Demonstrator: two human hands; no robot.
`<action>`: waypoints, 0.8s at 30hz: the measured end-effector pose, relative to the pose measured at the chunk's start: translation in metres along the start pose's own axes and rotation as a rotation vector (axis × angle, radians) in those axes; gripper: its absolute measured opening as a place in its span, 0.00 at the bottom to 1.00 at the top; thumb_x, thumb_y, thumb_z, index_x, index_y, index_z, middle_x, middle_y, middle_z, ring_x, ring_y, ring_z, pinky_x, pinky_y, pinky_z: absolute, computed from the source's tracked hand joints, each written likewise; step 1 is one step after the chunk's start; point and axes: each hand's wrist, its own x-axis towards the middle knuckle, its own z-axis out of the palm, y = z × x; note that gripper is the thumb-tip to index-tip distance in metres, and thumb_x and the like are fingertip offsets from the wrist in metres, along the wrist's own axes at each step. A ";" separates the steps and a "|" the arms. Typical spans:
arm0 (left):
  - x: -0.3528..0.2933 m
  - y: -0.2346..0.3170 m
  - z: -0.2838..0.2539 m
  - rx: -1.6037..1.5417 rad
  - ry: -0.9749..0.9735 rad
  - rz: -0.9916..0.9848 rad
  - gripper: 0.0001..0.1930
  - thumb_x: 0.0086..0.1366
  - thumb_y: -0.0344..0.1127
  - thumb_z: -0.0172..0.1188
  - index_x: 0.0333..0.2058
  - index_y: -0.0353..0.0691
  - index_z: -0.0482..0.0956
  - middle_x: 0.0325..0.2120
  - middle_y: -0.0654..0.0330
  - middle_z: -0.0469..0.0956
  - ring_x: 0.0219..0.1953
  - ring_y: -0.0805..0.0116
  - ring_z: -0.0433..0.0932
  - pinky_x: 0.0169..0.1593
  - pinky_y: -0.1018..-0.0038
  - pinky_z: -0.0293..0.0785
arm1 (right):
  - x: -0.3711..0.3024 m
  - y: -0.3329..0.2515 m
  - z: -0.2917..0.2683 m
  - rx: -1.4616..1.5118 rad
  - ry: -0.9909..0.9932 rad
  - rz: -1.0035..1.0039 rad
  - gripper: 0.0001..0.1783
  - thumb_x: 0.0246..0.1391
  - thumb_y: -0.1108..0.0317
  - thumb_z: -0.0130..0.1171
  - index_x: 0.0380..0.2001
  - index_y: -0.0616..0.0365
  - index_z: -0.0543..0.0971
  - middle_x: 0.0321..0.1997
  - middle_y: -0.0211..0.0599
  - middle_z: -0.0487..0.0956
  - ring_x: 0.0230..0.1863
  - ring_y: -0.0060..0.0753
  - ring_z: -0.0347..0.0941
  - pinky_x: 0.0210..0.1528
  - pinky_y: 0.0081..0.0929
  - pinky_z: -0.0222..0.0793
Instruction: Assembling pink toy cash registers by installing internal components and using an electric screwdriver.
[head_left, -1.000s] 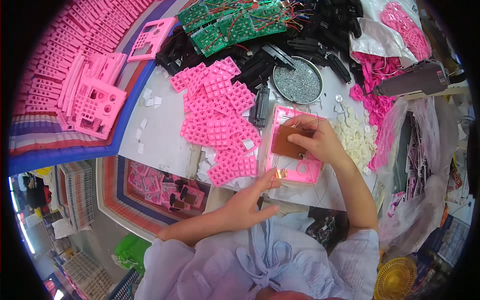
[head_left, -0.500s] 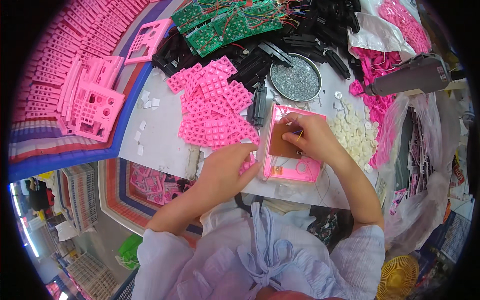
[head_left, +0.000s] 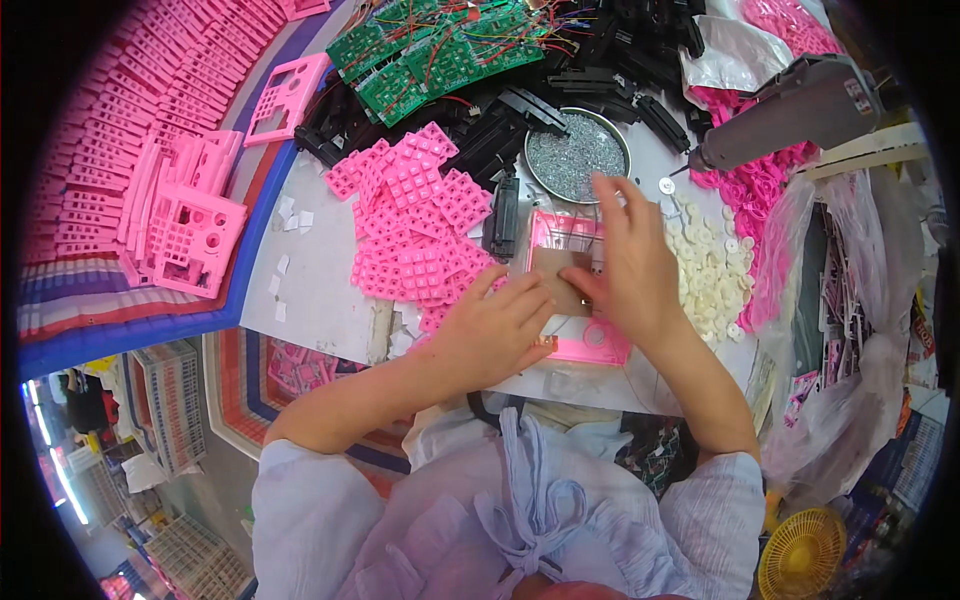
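Observation:
A pink plastic housing (head_left: 575, 350) lies on the table before me, with a brown circuit board (head_left: 560, 275) set inside it and thin wires trailing from its lower right. My left hand (head_left: 497, 325) rests at the housing's left edge, its fingers extended over the rim and the board's corner. The thumb of my right hand (head_left: 640, 265) touches the board. Its other fingers stretch upward, close to the round dish of small metal screws (head_left: 577, 155), and appear to hold nothing. Part of the housing's right side is hidden by this hand.
Left of the housing are pink keypads (head_left: 415, 240) in a pile. Green circuit boards (head_left: 440, 60) and black plastic parts (head_left: 505, 215) lie behind. An electric screwdriver (head_left: 790, 115) hangs at right above white discs (head_left: 710, 265) and pink parts. Pink panels (head_left: 195, 240) are stacked far left.
My right hand has opened from a pinch over the board, its fingers now reaching toward the screw dish. My left hand has moved right onto the housing's edge. The view has shifted slightly.

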 end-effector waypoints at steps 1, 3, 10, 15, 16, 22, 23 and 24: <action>-0.002 0.002 -0.002 0.049 -0.019 0.010 0.27 0.60 0.52 0.63 0.51 0.39 0.77 0.53 0.56 0.74 0.62 0.62 0.68 0.65 0.57 0.57 | -0.004 0.001 -0.002 -0.003 0.071 -0.076 0.30 0.42 0.72 0.70 0.52 0.62 0.74 0.49 0.49 0.77 0.45 0.56 0.75 0.47 0.44 0.74; 0.001 0.000 -0.004 0.094 -0.032 0.027 0.29 0.60 0.54 0.63 0.52 0.38 0.77 0.54 0.56 0.74 0.63 0.62 0.68 0.65 0.57 0.56 | -0.026 0.013 -0.005 0.056 0.103 -0.291 0.32 0.41 0.74 0.70 0.53 0.63 0.74 0.51 0.49 0.77 0.48 0.54 0.75 0.48 0.42 0.74; 0.006 -0.004 -0.011 -0.049 -0.077 0.024 0.31 0.58 0.53 0.64 0.54 0.36 0.75 0.55 0.55 0.74 0.62 0.62 0.69 0.57 0.58 0.67 | -0.067 -0.005 0.006 -0.094 -0.340 -0.234 0.29 0.52 0.59 0.62 0.54 0.68 0.76 0.63 0.49 0.73 0.65 0.48 0.66 0.64 0.50 0.60; 0.017 -0.008 -0.018 -0.138 -0.151 0.031 0.26 0.57 0.50 0.65 0.49 0.40 0.78 0.49 0.57 0.76 0.54 0.61 0.74 0.49 0.59 0.70 | -0.063 -0.006 0.003 -0.146 -0.383 -0.249 0.30 0.54 0.55 0.60 0.53 0.70 0.76 0.61 0.51 0.74 0.65 0.49 0.66 0.64 0.50 0.61; 0.024 -0.018 -0.029 -0.220 -0.211 0.042 0.23 0.57 0.49 0.65 0.47 0.42 0.79 0.46 0.58 0.77 0.51 0.60 0.76 0.47 0.59 0.71 | -0.062 -0.009 0.003 -0.157 -0.385 -0.253 0.30 0.54 0.55 0.59 0.53 0.70 0.76 0.61 0.51 0.74 0.65 0.49 0.66 0.64 0.50 0.61; 0.148 -0.090 -0.024 -0.114 0.165 -0.056 0.05 0.57 0.34 0.61 0.29 0.42 0.83 0.29 0.54 0.79 0.36 0.52 0.81 0.37 0.57 0.77 | -0.062 -0.015 0.006 -0.166 -0.372 -0.239 0.31 0.54 0.55 0.59 0.52 0.71 0.76 0.60 0.53 0.75 0.65 0.51 0.65 0.64 0.53 0.61; 0.166 -0.098 -0.012 0.018 0.118 -0.017 0.04 0.57 0.32 0.61 0.30 0.41 0.83 0.29 0.54 0.80 0.36 0.52 0.82 0.37 0.57 0.79 | -0.061 -0.016 0.005 -0.170 -0.368 -0.231 0.31 0.54 0.55 0.59 0.52 0.72 0.76 0.60 0.53 0.74 0.65 0.51 0.65 0.64 0.53 0.60; 0.179 -0.102 0.000 0.104 0.006 -0.013 0.04 0.56 0.33 0.62 0.29 0.41 0.83 0.30 0.55 0.79 0.36 0.53 0.82 0.37 0.58 0.79 | -0.062 -0.015 0.005 -0.165 -0.363 -0.229 0.31 0.54 0.55 0.59 0.52 0.72 0.76 0.60 0.53 0.74 0.65 0.52 0.65 0.64 0.54 0.60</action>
